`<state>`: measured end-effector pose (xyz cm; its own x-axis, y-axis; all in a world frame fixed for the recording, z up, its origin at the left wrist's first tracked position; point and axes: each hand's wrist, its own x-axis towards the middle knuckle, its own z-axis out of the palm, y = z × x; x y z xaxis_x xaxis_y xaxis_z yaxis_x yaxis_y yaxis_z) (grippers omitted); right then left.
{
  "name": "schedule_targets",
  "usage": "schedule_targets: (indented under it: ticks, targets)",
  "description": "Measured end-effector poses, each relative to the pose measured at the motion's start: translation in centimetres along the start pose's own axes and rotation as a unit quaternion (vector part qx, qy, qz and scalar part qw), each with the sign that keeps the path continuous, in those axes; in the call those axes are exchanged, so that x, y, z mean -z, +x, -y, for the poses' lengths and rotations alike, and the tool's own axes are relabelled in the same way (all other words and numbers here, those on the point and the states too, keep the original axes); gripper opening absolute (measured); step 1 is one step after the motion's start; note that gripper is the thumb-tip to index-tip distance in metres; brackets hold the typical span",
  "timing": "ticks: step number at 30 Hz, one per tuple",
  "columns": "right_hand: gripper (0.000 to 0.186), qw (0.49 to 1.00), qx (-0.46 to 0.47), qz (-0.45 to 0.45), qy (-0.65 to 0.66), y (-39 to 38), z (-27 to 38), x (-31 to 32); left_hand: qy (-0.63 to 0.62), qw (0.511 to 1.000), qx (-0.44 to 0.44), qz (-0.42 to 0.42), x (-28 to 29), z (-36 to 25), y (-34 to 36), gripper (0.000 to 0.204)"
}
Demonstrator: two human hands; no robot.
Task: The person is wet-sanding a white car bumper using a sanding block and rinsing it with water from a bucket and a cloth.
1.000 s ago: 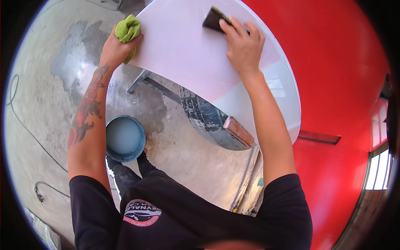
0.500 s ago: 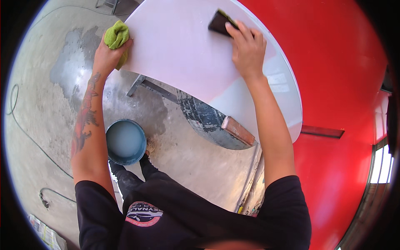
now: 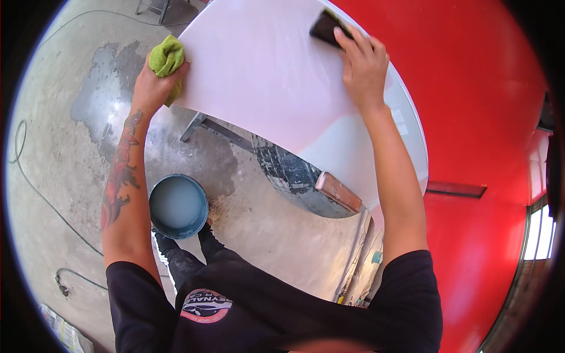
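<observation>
Under the fingers of the right hand (image 3: pixel 366 73), a black block (image 3: pixel 325 28) with a yellow-green edge is held against a white panel (image 3: pixel 253 70). The hand is half closed, and the block is gripped at its near end between thumb and fingers. Well to the left of that hand, at the panel's left edge, a bunched green cloth (image 3: pixel 167 56) is clasped in the left hand (image 3: pixel 152 88). The left hand is curled around the cloth; how far its fingers are bent cannot be told, since they are mostly hidden. Below the left hand, a blue bucket (image 3: pixel 178 233) of cloudy water (image 3: pixel 176 202) is seen near the person's feet. Closer to the right of that hand, a grey bar (image 3: pixel 226 134) is partly covered by the panel. Nearer the body than the right hand, a reddish-brown block (image 3: pixel 338 191) is seen by the panel's edge, beside a scuffed dark rounded thing (image 3: pixel 285 173). Right of the right hand, past the panel's curved rim, the view is filled by a red surface (image 3: pixel 477 106).
</observation>
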<state>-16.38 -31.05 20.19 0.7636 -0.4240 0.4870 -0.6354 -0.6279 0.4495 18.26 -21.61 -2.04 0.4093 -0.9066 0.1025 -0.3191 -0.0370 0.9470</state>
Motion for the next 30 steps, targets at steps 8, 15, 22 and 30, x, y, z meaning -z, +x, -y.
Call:
schedule_targets:
  ticks: [8,15,22,30]
  targets:
    - [0.044,0.998,0.045,0.052,0.012,-6.6,1.6,1.0,-0.004,1.0,-0.02,0.006,0.1,-1.7,-0.5,0.058]
    - [0.042,0.998,0.061,-0.01,-0.008,6.4,5.2,-5.3,0.04,0.999,-0.004,0.006,0.1,-1.2,-0.7,0.06]
    - [0.041,0.975,0.146,0.155,0.067,-14.0,7.9,2.9,0.015,0.998,-0.061,-0.003,0.0,-0.9,-0.2,0.057]
    - [0.037,0.995,0.092,0.021,0.025,6.8,10.8,-6.9,0.012,0.996,-0.087,0.017,0.0,0.1,-0.1,0.056]
